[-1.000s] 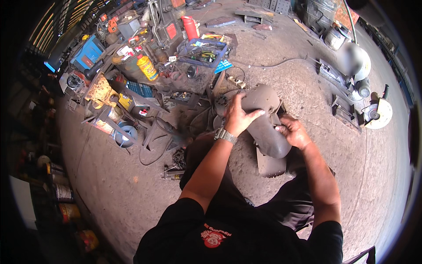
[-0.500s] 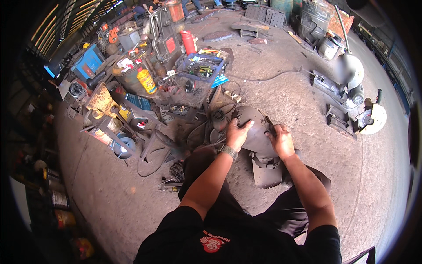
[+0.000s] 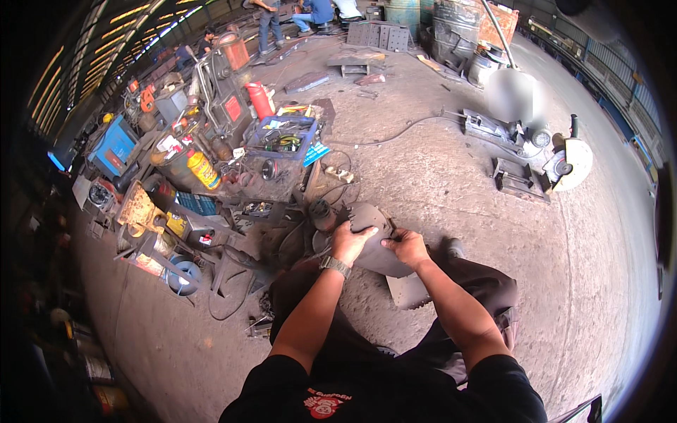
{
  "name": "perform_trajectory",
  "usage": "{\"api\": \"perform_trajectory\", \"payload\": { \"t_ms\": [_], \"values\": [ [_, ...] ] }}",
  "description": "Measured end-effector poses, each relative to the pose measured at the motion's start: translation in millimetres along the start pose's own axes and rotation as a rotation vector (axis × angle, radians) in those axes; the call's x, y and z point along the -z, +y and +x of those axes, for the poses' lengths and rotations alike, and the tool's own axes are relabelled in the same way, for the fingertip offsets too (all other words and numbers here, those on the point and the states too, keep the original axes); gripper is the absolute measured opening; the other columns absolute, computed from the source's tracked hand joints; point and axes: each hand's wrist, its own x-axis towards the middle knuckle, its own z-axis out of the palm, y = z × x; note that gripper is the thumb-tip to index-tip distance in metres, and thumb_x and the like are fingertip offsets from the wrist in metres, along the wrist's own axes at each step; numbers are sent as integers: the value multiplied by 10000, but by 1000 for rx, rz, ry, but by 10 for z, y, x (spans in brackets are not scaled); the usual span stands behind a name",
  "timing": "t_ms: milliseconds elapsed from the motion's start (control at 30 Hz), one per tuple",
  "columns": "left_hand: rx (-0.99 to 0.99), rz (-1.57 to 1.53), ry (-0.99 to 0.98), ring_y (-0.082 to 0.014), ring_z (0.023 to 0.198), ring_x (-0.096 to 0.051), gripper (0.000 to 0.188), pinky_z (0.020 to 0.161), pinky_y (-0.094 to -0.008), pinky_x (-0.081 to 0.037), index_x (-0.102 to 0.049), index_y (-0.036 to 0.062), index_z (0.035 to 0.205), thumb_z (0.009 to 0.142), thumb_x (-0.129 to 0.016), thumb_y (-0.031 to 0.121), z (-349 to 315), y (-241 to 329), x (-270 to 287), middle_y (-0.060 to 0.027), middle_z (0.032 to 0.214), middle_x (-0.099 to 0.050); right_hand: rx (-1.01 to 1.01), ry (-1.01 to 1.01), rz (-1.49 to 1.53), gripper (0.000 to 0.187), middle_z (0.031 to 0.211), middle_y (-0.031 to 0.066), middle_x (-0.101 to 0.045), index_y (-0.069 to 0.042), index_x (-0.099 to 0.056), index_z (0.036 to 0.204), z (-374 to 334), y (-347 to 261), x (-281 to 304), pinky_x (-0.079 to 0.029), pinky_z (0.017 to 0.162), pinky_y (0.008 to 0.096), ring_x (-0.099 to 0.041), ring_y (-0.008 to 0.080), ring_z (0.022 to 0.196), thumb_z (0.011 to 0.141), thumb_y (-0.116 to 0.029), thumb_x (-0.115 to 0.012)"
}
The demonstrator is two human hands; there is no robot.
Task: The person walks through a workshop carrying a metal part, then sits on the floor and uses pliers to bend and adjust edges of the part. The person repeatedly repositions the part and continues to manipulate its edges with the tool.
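Left hand [image 3: 349, 243] gripping, left thumb [image 3: 367, 232] stretched toward right hand [image 3: 407, 248], also gripping; left forearm [image 3: 310, 310], right forearm [image 3: 455, 299] bare, converging forward.

Grey-brown curved piece [image 3: 383, 259], black shirt [image 3: 409, 395] (with a red-and-white print [image 3: 323, 405]), yellow bottle [image 3: 203, 169], red cylinder [image 3: 260, 100] and blue crate [image 3: 307, 143].

Floor [image 3: 430, 166] brightly lit and pale, centre and right. Glowing strips in dark roof [image 3: 99, 53], upper left. Lower-left margin in near-black shadow, detail lost. Left hand [image 3: 350, 243] and right hand [image 3: 407, 248] fairly sharp; dark grey shell [image 3: 379, 261] shaded, low in contrast. Blurred whitish patch, upper right. Straight edges bow toward black rim.
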Motion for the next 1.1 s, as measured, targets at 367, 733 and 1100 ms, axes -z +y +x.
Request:
{"api": "perform_trajectory", "payload": {
  "t_ms": [367,733,1100],
  "values": [
    [56,25,52,-355,1109,-660,734,943,-424,-509,-602,-88,1193,696,-911,355,-37,-101,-272,-266,1189,-674,-61,79,-50,608,1014,207,-743,-30,-720,1130,-19,95,4,-551,859,382,-729,285,951,724,-453,-881],
    [83,-148,-27,-276,1008,-683,581,862,-377,-532,-644,-90,1147,733,-888,237,133,-397,-120,-206,1119,-708,36,137,-101,498,931,260,-714,4,-700,1014,-217,33,-115,-550,822,442,-705,400,942,858,-467,-742],
    [-215,-535,-19,-88,871,-629,159,790,-264,-510,-689,22,1017,896,-769,86,-195,176,63,-11,996,-706,496,458,-13,237,924,239,-671,-13,-630,924,-605,-192,80,-520,797,486,-640,441,898,874,-212,-749]
  ]
}}
